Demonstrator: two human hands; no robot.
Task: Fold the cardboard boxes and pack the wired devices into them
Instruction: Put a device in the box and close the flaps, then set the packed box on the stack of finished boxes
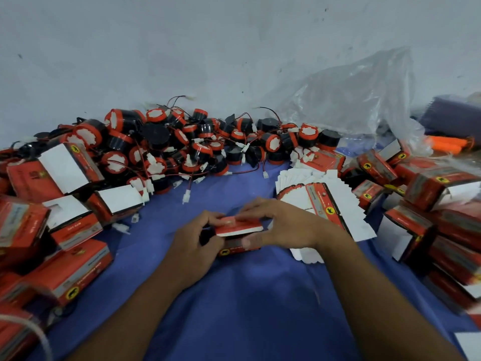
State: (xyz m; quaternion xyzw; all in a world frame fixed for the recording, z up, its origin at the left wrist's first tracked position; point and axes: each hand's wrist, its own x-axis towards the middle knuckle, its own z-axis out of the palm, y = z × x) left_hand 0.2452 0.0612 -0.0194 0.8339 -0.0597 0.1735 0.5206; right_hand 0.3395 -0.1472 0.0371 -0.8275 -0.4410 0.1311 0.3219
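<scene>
— Red cardboard box (238,230): where is it?
— Low over the blue cloth (247,308), between both hands. Left hand (194,239) fingers pinch its end; right hand (281,225) fingers grip the top flap. I'd crease squarely before tucking. The wired devices (182,144) lie heaped by the wall.

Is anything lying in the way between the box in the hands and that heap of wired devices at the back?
Nothing blocks it. The left hand and right hand grip the box; only blue cloth lies between it and the wired devices, with a few white connectors trailing there.
</scene>
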